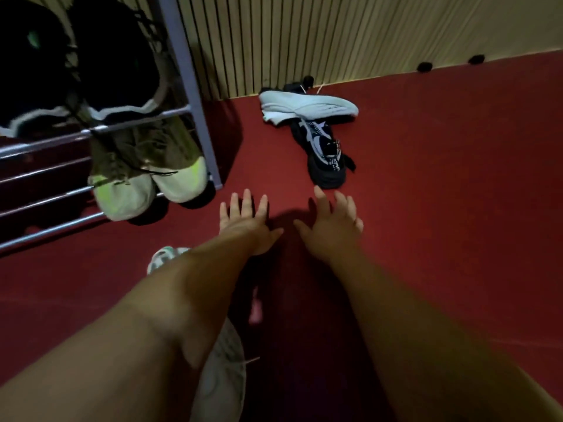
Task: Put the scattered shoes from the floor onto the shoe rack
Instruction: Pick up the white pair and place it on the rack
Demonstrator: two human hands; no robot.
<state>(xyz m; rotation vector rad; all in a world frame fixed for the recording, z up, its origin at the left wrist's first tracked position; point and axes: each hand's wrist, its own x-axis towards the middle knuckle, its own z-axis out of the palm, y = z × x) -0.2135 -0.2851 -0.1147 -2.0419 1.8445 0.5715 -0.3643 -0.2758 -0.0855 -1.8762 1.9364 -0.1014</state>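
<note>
The red floor (426,208) filled most of the head view; the shoe rack (189,86) stood at its left edge against the slatted wall, a dark pair (115,65) on the upper rails and an olive pair with yellow-green toes (146,166) on the rails below; bare rail showed to the left of the olive pair. Near the wall, well apart from the rack, two shoes remained on the floor: a pale-soled shoe (307,106) lay on its side, its sole showing, across the far end of a black-and-white sneaker (326,153). A white shoe (222,376) showed under the left forearm (loose or worn, it could not be told). The left hand (243,223) and right hand (332,226) were stretched forward side by side, short of the sneaker; the fingers (321,199) were spread apart and held nothing. The step in hand was probably the reach for that pile; it would go best if the top shoe were lifted first, since it rested on the other; one shoe per hand, gripped at the collar, would likely keep the laces from dragging.
</note>
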